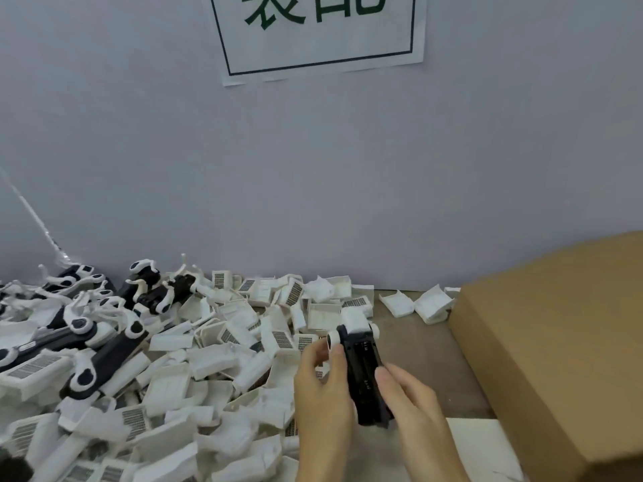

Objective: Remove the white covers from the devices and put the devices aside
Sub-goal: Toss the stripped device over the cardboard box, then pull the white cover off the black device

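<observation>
Both hands grip one black device [365,377]: left hand [323,387] curled along its side, right hand [410,401] pinching its near end. It is held over the bench [431,346] near the front edge. Its white cover [355,320], at the far end, looks light and stiff; grasp there.

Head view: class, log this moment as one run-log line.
step: cover removal | left hand: grips black plastic device | right hand: grips device | white plastic cover: still on far end | pile of removed covers: left

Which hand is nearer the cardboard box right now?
Right. The right hand grips the black device on the side facing the cardboard box; the left hand holds its far side.
</observation>
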### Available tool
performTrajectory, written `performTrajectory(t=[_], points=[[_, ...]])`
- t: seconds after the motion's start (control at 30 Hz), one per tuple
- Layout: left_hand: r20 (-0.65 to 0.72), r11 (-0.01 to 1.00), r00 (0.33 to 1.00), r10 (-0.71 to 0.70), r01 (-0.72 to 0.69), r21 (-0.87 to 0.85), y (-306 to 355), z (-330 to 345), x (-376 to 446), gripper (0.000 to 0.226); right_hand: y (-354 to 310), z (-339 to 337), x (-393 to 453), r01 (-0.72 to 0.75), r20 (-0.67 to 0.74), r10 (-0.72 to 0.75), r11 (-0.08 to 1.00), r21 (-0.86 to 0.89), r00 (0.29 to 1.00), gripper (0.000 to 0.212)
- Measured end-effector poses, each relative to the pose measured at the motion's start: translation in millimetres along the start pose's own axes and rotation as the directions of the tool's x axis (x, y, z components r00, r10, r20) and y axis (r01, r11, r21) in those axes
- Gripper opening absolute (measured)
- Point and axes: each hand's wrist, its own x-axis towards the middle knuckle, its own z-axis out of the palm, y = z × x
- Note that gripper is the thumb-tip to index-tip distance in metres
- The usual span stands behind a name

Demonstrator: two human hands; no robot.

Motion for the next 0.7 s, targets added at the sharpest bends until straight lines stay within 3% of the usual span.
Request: performTrajectory(t=[0.03, 0.13, 0.3, 0.4, 0.5, 0.7], points=[[-0.009, 1.0, 1.0, -0.025, 0.024, -0.009, -3, 0, 4, 0.018, 1, 1, 1, 0.009, 0.03, -0.008, 1.0, -0.026, 1.0, 0.026], [-0.016, 0.998, 0.998, -0.065, 0.065, -0.015, -7, -1, 12, 0.008, 5, 2, 4, 0.079, 0.011, -0.078, 0.984, -0.161, 0.997, 0.037], [-0.023, 0.997, 0.999, -0.042, 0.044, 0.064, -7, -3, 12, 0.024, 4, -1, 7, 0.094, -0.138, -0.107, 0.991, -0.098, 0.985, 0.04], [0.092, 0.992, 0.993, -0.072, 0.062, 0.109, -2, -2, 9, 0.043, 5, -2, 6, 0.091, -0.171, -0.1, 0.994, -0.059, 0.98, 0.041], [0.217, 0.994, 0.97, -0.106, 0.096, 0.059, 6, 0, 3, 0.039, 6, -3, 5, 0.14, -0.126, -0.152, 0.985, -0.104, 0.98, 0.046], [0.284, 0.991, 0.954, -0.098, 0.12, -0.062, -3, 1, 8, 0.034, 6, -5, 5, 0.233, -0.077, -0.259, 0.94, -0.248, 0.963, 0.052]])
